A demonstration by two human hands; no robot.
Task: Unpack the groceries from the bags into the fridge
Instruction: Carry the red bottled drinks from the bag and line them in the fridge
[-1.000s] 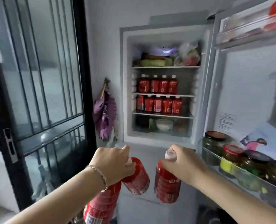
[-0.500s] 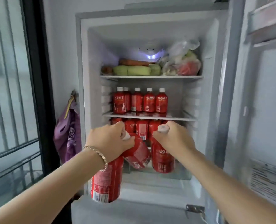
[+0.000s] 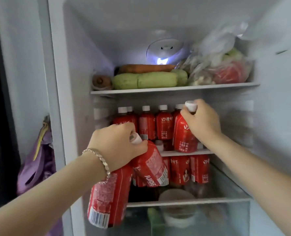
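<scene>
**A home kitchen corner at an open fridge**

A household fridge (image 3: 56,82) fills the frame, its light (image 3: 161,61) lit at top centre. The top shelf (image 3: 175,89) carries loose squash (image 3: 144,80), a carrot (image 3: 144,68) and bagged vegetables (image 3: 223,70); rows of red juice bottles (image 3: 164,125) stand below. At the left edge a purple cloth bag (image 3: 37,164) hangs against a plain painted wall (image 3: 22,57).
</scene>
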